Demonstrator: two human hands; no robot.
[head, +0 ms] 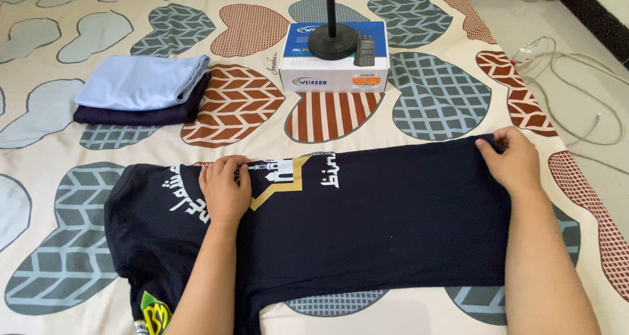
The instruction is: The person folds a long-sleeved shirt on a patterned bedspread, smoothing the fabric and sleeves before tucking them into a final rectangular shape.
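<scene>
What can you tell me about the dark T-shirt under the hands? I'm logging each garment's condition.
The dark navy T-shirt lies flat across a heart-patterned bedsheet, folded into a long band. It looks like soft knit fabric, with white script and a gold-edged emblem on top, and a yellow-green patch at its lower left. The left hand presses flat on the print; the right hand pinches the far right edge.

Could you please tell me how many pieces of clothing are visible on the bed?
3: a dark printed shirt spread flat under both hands, and a light blue garment folded on a dark garment at far left. More may hide in that stack.
</scene>
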